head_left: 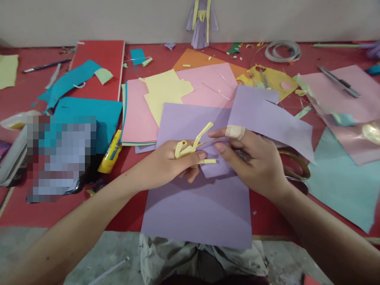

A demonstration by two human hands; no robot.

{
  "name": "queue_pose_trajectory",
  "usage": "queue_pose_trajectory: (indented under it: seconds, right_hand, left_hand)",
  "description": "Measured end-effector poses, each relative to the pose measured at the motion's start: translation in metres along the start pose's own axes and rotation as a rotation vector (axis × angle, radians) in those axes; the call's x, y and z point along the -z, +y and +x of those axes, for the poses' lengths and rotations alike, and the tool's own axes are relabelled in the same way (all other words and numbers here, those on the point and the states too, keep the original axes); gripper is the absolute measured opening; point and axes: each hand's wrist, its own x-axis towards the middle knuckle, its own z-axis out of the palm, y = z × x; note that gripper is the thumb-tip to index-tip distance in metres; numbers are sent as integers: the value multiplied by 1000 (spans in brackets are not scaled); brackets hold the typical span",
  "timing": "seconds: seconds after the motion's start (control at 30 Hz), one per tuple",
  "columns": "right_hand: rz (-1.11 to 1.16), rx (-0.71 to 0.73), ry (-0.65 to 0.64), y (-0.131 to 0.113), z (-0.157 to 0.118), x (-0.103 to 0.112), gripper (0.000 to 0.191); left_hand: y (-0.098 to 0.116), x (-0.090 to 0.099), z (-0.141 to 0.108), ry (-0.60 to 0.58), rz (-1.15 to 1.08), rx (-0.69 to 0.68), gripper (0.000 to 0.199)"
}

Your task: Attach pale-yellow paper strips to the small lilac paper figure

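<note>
A person's left hand (pixel 162 164) grips a yellow paper piece (pixel 187 151) with thin rolled tubes and, against it, a small purple paper (pixel 218 170). The right hand (pixel 258 162), a bandage (pixel 235 132) on its index finger, pinches that small paper's edge with thumb and forefinger. Both pieces sit between the hands, over a large purple sheet (pixel 197 209). Beyond the left forearm lies a yellow glue stick (pixel 110 152).
</note>
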Motion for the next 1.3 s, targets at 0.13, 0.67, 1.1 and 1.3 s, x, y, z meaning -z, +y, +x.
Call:
queue_pose_trajectory:
  seconds: [0.13, 0.67, 1.1, 1.3]
  right_hand:
    - [2, -19, 63, 1, -1, 0, 14]
    - [62, -132, 228, 0, -2, 2, 16]
    - [93, -161, 284, -2, 0, 4, 12]
    - [87, -157, 261, -2, -1, 5, 12]
  left_hand:
    - [-2, -1, 3, 18, -26, -38, 36]
    - [5, -3, 1, 103, -86, -41, 41]
    - [4, 1, 2, 137, -117, -54, 37]
    - [3, 1, 2, 153, -112, -59, 40]
